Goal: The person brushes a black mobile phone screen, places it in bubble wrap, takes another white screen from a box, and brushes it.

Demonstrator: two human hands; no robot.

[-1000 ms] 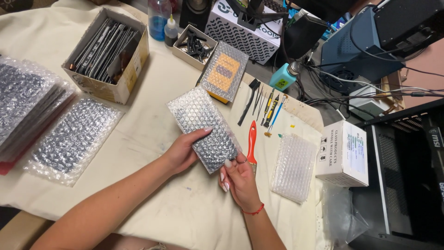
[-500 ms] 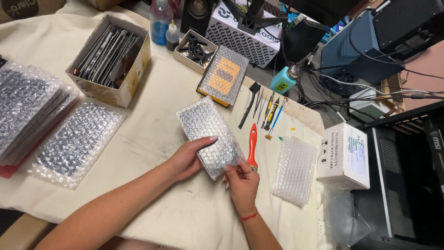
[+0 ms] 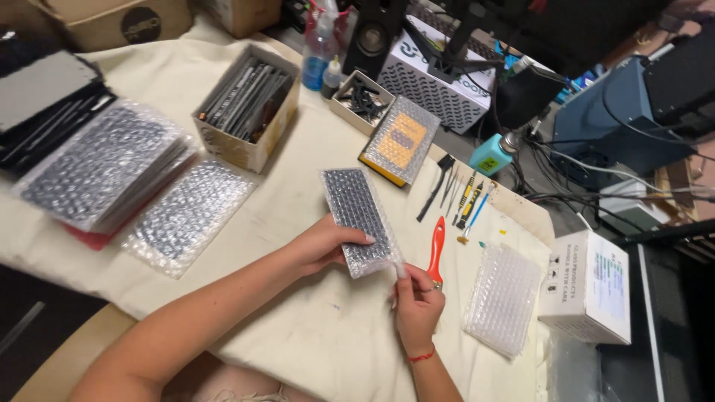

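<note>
Holding: one bubble-wrap pouch (image 3: 359, 220) | two hands: left hand (image 3: 322, 246), right hand (image 3: 417, 304)

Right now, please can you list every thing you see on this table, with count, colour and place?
Bubble-wrapped dark flat panel: one, silver-grey, centre, held in both hands.
Red-handled brush: one, beside the right hand.
Empty clear bubble pouch: one, right of the brush.
Bubble-wrapped panels: one loose, one stack, left side.
Open cardboard box of dark panels: one, tan, upper left.
Wrapped orange-faced panel: one, upper centre.
Small hand tools: several, dark and yellow, above the brush.
White carton: one, right edge.
Cream tablecloth: one.
Left hand: grips the panel's side.
Right hand: pinches its lower corner.
</note>
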